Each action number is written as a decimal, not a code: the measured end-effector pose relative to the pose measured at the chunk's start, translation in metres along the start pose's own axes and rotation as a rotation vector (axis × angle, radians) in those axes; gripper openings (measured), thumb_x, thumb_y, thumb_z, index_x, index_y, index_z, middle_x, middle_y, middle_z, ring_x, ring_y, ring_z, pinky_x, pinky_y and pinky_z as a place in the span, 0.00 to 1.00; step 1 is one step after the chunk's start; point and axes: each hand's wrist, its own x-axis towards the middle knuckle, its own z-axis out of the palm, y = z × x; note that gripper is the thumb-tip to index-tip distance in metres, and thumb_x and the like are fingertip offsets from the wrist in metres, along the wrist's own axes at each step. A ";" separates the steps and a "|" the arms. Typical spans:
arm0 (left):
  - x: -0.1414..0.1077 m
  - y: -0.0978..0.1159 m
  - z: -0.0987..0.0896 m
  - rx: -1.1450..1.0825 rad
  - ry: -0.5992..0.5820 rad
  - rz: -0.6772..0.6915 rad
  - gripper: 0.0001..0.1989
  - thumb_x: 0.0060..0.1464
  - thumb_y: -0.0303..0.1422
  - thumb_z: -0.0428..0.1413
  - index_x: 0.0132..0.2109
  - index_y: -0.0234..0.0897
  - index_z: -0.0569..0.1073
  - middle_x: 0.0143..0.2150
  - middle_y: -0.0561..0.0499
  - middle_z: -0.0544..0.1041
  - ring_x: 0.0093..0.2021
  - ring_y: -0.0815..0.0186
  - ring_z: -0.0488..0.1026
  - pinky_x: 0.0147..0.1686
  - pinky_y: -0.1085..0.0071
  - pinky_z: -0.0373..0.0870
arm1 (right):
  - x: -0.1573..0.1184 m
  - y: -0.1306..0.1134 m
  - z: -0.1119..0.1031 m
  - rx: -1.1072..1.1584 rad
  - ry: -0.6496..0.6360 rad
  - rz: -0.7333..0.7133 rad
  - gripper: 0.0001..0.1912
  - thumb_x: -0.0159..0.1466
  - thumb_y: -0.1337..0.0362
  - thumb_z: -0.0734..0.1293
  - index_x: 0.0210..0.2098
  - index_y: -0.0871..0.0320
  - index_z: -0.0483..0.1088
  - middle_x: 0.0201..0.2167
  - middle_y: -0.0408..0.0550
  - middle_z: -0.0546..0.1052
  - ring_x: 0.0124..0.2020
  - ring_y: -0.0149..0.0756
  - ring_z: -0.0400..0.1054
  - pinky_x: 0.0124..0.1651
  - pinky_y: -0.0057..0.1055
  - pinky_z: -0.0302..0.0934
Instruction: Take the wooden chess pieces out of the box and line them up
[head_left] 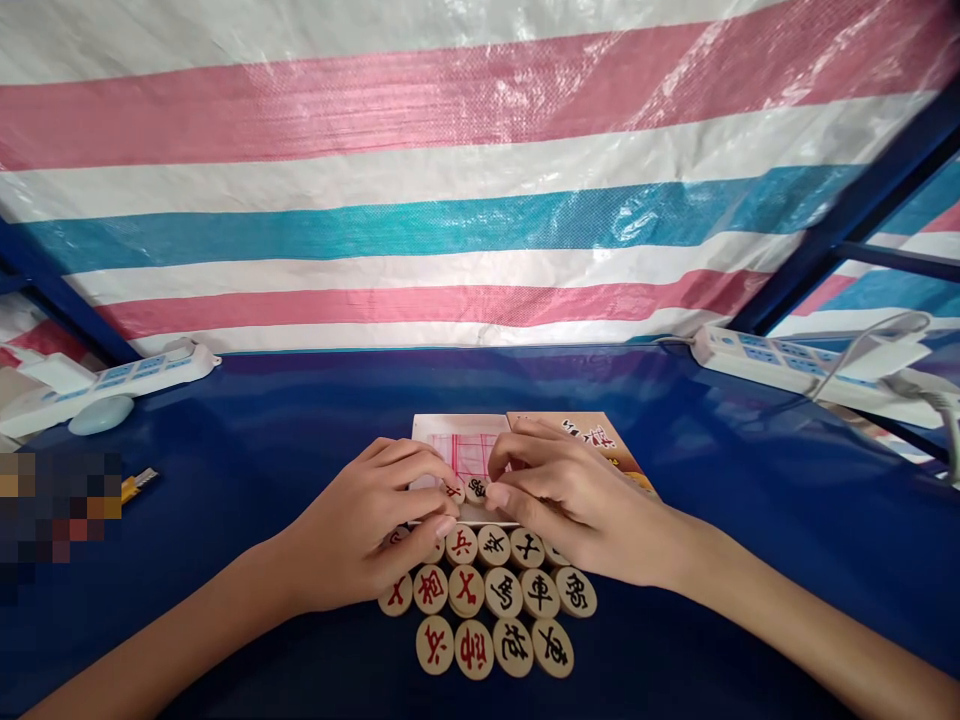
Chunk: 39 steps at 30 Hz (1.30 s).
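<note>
An open white box (421,428) holds a folded sheet with pink grid lines (472,455). Inside its near part sit a red-marked Chinese chess piece (454,490) and a black-marked Chinese chess piece (476,489), side by side. My left hand (379,515) reaches in from the left, fingers curled around the red-marked piece and partly covering it. From the right, my right hand (574,495) has its thumb and fingers closed at the black-marked piece's edge. Just in front of the box, rows of round wooden Chinese chess pieces (504,592) lie on the table, some stacked, some hidden under my hands.
A printed box lid (600,435) lies behind my right hand. White power strips (795,370) stand at the back right and back left, with a pale mouse (101,414) by the left one. A yellow cutter (139,485) lies left on the blue table (262,430).
</note>
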 end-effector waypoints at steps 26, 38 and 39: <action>0.017 -0.021 0.015 0.112 0.185 -0.314 0.07 0.58 0.40 0.59 0.42 0.49 0.79 0.62 0.55 0.71 0.68 0.52 0.57 0.61 0.45 0.61 | 0.014 0.007 0.013 -0.217 0.135 0.178 0.05 0.62 0.64 0.70 0.38 0.53 0.76 0.37 0.47 0.75 0.41 0.43 0.61 0.45 0.41 0.55; 0.017 -0.014 0.014 0.135 0.328 -0.252 0.06 0.60 0.37 0.58 0.43 0.47 0.77 0.57 0.57 0.75 0.63 0.58 0.64 0.60 0.53 0.61 | 0.013 0.000 0.004 -0.149 0.275 0.184 0.08 0.60 0.66 0.70 0.40 0.53 0.74 0.37 0.44 0.77 0.39 0.40 0.67 0.44 0.40 0.56; 0.017 -0.012 0.013 0.142 0.356 -0.238 0.06 0.60 0.36 0.58 0.44 0.46 0.76 0.54 0.56 0.76 0.61 0.59 0.66 0.59 0.55 0.62 | 0.012 -0.002 0.002 -0.130 0.303 0.174 0.09 0.60 0.66 0.71 0.41 0.53 0.74 0.36 0.43 0.77 0.39 0.39 0.67 0.44 0.39 0.56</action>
